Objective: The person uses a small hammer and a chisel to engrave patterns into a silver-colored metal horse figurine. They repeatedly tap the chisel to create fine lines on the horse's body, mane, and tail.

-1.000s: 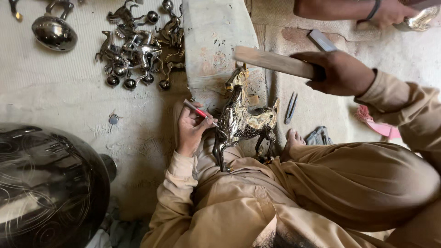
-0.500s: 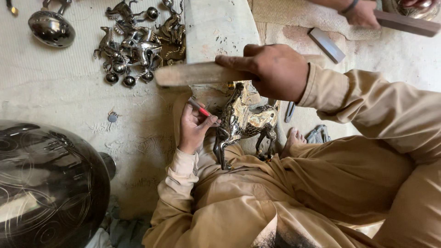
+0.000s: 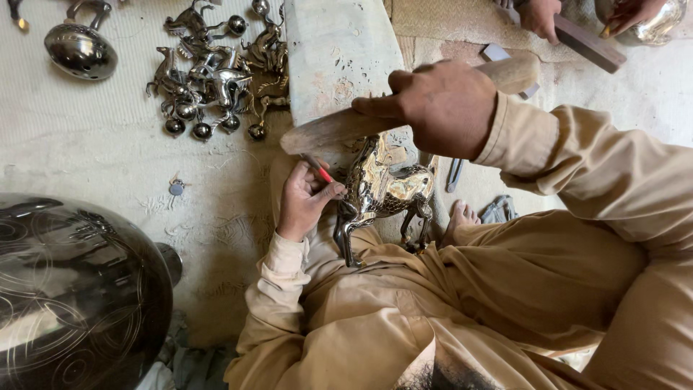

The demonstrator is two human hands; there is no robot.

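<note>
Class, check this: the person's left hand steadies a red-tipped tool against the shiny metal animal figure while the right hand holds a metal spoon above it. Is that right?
Not quite. In the head view the right hand holds a wooden mallet, not a metal spoon. The left hand does steady the red-tipped tool against the metal animal figure.

The left hand (image 3: 307,198) is low, near the person's lap, with the palm turned to the right and the fingers curled in a tight grip, the thumb pressing against the index finger. Its wrist is bent a little, and the forearm in a beige sleeve goes down toward the body. The right hand (image 3: 440,108) is higher, above the left one, with the back of the hand facing the camera. Its fingers are closed in a full fist grip and the thumb points to the left. The right arm comes in from the right side, the elbow bent, the sleeve reaching to the wrist.
</note>
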